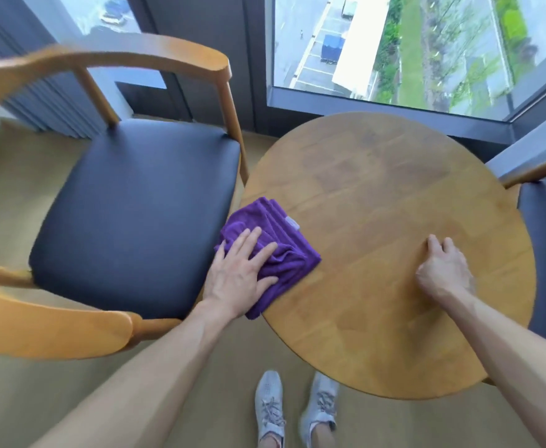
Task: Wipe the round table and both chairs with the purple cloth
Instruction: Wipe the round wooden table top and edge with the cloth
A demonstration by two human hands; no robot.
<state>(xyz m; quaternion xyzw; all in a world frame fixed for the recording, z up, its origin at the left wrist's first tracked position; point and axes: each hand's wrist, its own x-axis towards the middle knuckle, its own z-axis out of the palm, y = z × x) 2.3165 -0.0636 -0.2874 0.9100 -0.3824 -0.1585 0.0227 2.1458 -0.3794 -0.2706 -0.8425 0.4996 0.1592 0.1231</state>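
The left hand point(239, 273) pressed flat, fingers spread, on the purple cloth point(275, 250) at the surface point(378, 221) edge, chair point(129, 215) just leftward; the right hand point(443, 273), loosely curled, braced apart.

Daylight enters through the window point(426, 43) at the top and gives bright, even, soft light. Shadows are faint, with no hard edges. The round bench point(378, 205) top shows a pale, diffuse sheen toward the window side; the dark seat of the left chair point(129, 215) carries a soft sheen too. Wide-angle distortion bends the chair arms and window frame at the edges. The chair's wooden rail shows motion blur at left. Overall sharpness is moderate.
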